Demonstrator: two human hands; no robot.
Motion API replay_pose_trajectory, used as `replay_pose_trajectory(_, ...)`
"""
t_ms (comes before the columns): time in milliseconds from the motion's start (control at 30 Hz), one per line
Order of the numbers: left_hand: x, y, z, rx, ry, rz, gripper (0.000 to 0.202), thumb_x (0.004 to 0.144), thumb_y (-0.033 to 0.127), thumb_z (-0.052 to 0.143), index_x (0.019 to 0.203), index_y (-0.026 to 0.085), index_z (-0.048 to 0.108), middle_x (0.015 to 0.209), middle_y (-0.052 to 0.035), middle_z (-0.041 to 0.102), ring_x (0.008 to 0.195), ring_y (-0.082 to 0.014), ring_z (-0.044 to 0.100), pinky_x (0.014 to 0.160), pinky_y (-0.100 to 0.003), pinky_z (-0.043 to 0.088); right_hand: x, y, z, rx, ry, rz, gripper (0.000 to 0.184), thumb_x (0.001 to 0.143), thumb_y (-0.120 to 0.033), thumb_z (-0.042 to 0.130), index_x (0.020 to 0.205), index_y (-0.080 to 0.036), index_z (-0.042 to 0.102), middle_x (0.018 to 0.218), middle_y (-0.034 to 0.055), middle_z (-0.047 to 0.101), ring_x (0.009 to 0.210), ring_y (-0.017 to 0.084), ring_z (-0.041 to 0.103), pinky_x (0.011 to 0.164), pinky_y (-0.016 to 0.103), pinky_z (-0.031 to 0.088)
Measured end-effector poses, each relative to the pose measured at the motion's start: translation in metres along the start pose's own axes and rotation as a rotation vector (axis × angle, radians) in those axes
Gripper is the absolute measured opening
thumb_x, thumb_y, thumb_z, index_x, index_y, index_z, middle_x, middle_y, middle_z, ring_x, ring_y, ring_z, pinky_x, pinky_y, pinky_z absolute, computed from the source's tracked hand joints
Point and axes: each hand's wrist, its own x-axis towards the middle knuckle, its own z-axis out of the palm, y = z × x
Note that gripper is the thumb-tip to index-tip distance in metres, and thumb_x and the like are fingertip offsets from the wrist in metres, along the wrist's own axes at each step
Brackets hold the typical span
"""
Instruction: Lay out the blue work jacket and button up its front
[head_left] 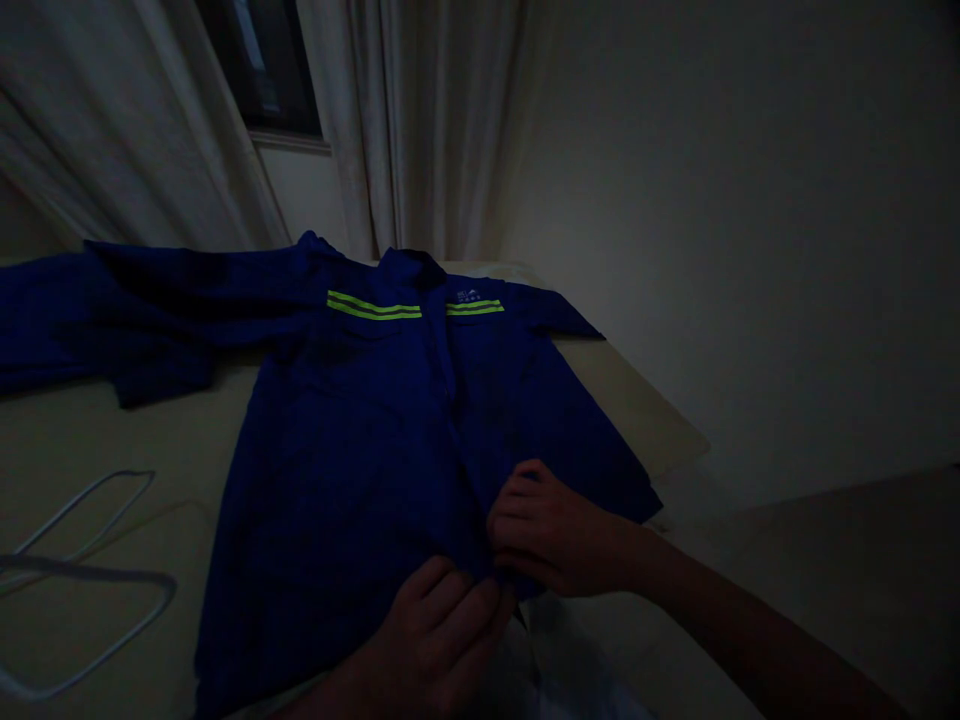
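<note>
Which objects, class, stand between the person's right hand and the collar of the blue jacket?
Nothing visible does. The right hand rests on the lower front of the navy work jacket, and only the jacket's own cloth leads up to the collar. The left hand is lower, and the white hangers lie off to the left.
</note>
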Motion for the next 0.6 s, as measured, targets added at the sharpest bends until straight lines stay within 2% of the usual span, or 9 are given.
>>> replay_pose_trajectory(100, 0.001, 0.002, 0.001, -0.018, -0.015, 0.01, 0.026, 0.104, 0.011, 0.047, 0.106, 0.01, 0.073, 0.097, -0.0085, 0.07, 0.074, -0.0155, 0.056, 0.068, -0.036, 0.045, 0.002, 0.006, 0.002, -0.029, 0.03, 0.025, 0.013, 0.108, -0.031, 0.057, 0.103, -0.021, 0.064, 0.111, 0.0041, 0.072, 0.105, 0.02, 0.059, 0.105, 0.042, 0.03)
replay_pose_trajectory(233, 0.0, 0.009, 0.006, -0.065, -0.023, 0.032, 0.023, 0.103, 0.013, 0.05, 0.102, 0.013, 0.073, 0.102, -0.0072, 0.071, 0.075, -0.0147, 0.055, 0.068, -0.034, 0.045, 0.006, 0.018, 0.01, -0.089, 0.062, 0.145, 0.013, 0.107, -0.03, 0.057, 0.105, -0.02, 0.064, 0.113, 0.0072, 0.07, 0.103, 0.022, 0.058, 0.104, 0.043, 0.032)
replay_pose_trajectory(367, 0.001, 0.013, 0.013, -0.067, -0.05, 0.022, 0.021, 0.102, 0.015, 0.051, 0.103, 0.012, 0.072, 0.093, -0.005, 0.069, 0.071, -0.0142, 0.054, 0.066, -0.033, 0.044, 0.02, 0.038, 0.008, -0.157, 0.086, 0.188, 0.014, 0.107, -0.03, 0.057, 0.104, -0.019, 0.065, 0.113, 0.0079, 0.068, 0.103, 0.023, 0.058, 0.102, 0.043, 0.032)
replay_pose_trajectory(467, 0.001, 0.013, 0.02, -0.042, -0.071, 0.03, 0.014, 0.102, 0.019, 0.056, 0.106, 0.014, 0.069, 0.087, -0.0025, 0.066, 0.068, -0.0131, 0.054, 0.065, -0.032, 0.043, 0.041, 0.065, 0.001, -0.208, 0.101, 0.203, 0.012, 0.106, -0.028, 0.058, 0.104, -0.019, 0.064, 0.113, 0.009, 0.067, 0.104, 0.024, 0.058, 0.101, 0.043, 0.031)
replay_pose_trajectory(600, -0.005, 0.017, 0.042, 0.031, 0.006, 0.014, 0.004, 0.1, 0.019, 0.062, 0.096, 0.018, 0.064, 0.073, 0.0025, 0.059, 0.061, -0.011, 0.053, 0.062, -0.029, 0.044, 0.079, 0.116, -0.007, -0.21, 0.125, 0.252, 0.011, 0.106, -0.027, 0.057, 0.103, -0.019, 0.064, 0.112, 0.0086, 0.067, 0.104, 0.024, 0.058, 0.097, 0.041, 0.03)
